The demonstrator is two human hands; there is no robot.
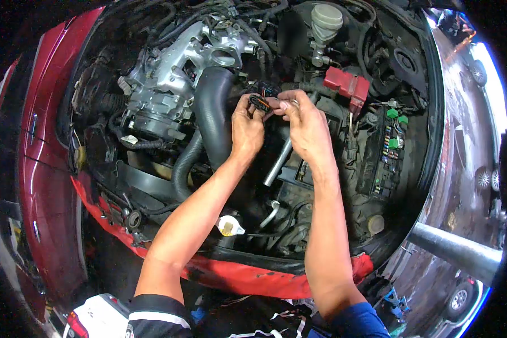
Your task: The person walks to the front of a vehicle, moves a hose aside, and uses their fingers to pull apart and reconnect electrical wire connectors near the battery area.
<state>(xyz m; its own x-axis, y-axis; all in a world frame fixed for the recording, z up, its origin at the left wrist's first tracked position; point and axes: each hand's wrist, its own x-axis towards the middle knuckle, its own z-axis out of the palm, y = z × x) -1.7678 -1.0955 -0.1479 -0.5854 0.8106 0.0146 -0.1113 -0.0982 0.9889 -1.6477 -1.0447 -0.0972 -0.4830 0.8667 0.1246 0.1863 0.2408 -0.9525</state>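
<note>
Over the middle of an open engine bay, my left hand (247, 127) pinches a black electrical connector (259, 102) with some orange on it. Close on its right, my right hand (307, 125) has thumb and forefinger pressed together at the connector's side; what lies between those fingers is too small to name. A thick black intake hose (213, 107) curves down just left of my left hand. Below my right hand, a bare metal tube (278, 163) slants beside the battery area. Dark wiring shows behind the connector.
A silver engine manifold (174, 65) fills the upper left. A red terminal cover (346, 83) and an open fuse box (390, 146) lie to the right. The pale fluid reservoir (327, 19) stands at the back. Red cloth (248, 276) covers the front edge; a white-capped filler (229, 226) is nearby.
</note>
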